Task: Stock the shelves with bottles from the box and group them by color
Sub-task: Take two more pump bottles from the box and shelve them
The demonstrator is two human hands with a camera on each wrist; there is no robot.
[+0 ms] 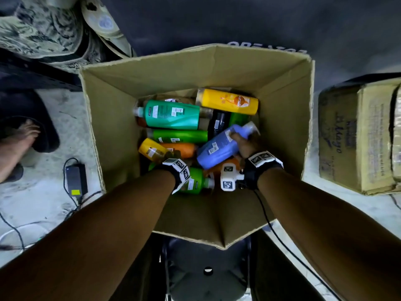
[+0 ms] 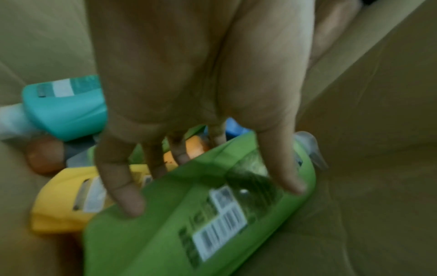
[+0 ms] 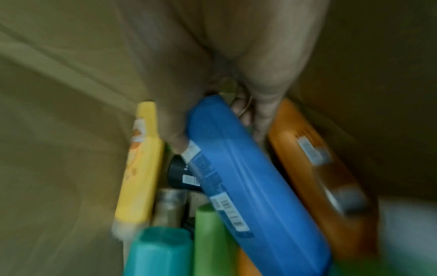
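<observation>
An open cardboard box [image 1: 121, 109] on the floor holds several bottles lying in a heap. My right hand [image 1: 243, 142] grips a blue bottle [image 1: 219, 148] near its neck, thumb on the label side; the blue bottle [image 3: 248, 177] lies tilted over an orange one [image 3: 314, 168]. My left hand [image 1: 173, 156] is low in the box at the near left. Its spread, straight fingers [image 2: 123, 196] touch a light green bottle [image 2: 189, 233] without closing round it. Also in the box are a teal bottle [image 1: 173, 115], a yellow bottle [image 1: 230, 101], another green bottle [image 1: 180, 136] and a black one [image 1: 219, 122].
A second, closed cardboard box [image 1: 358, 135] stands at the right. A black power adapter [image 1: 74, 179] and cables lie on the floor at the left, near another person's foot [image 1: 15, 140]. A dark stool [image 1: 208, 270] is under me. No shelves are in view.
</observation>
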